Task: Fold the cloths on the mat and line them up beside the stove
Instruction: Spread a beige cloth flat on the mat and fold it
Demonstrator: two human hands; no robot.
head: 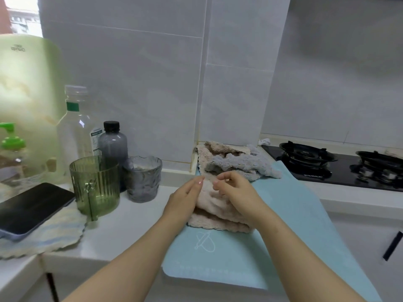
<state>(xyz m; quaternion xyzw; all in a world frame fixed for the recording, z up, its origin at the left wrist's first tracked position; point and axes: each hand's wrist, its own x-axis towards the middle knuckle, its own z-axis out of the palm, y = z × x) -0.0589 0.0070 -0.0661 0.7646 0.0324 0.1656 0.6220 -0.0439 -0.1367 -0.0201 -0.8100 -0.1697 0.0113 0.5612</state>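
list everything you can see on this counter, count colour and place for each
mat: 1, light blue, on the counter left of the stove
beige cloth: 1, folded, on the mat under both hands
cloth pile: beige and grey, count unclear, unfolded, behind it by the wall
stove: 1, black, two burners, far right
green cup: 1, left of the mat
grey cup: 1, right of the green cup
clear bottle: 1, behind the cups
grey bottle: 1, black cap, beside the clear one
phone: 1, black, on a striped cloth, far left
pump bottle: 1, green top, left edge
left hand: on the cloth's left edge
right hand: on top of the cloth
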